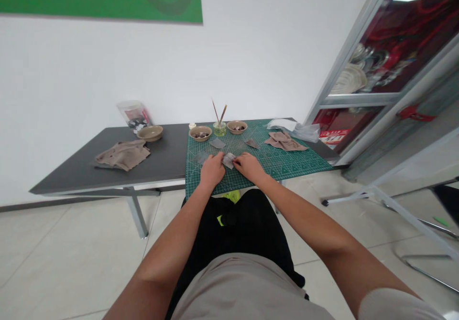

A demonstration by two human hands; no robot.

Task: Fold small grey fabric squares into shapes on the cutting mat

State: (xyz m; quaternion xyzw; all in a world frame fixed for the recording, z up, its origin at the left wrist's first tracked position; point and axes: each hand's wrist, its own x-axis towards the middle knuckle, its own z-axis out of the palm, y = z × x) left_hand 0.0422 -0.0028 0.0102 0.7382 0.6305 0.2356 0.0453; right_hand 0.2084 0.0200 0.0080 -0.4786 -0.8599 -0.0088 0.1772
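1. Grey sheet (228,160) lies mid-frame on the green mat (287,165), its edges partly hidden by the hands.
2. Its long axis seems to slant toward the upper right.
3. Left hand (212,169) and right hand (248,166) curl at either side, touching it; any pinch is hidden.

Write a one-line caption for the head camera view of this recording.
Left hand and right hand hold a small grey sheet on a green cutting mat.

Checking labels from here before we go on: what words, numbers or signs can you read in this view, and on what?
Nothing reads clearly.
Green cutting mat: grid markings, too small to read.
Red-and-white card in the cabinet: printing too blurred to read.
Clear plastic bag: printed contents, too small to read.
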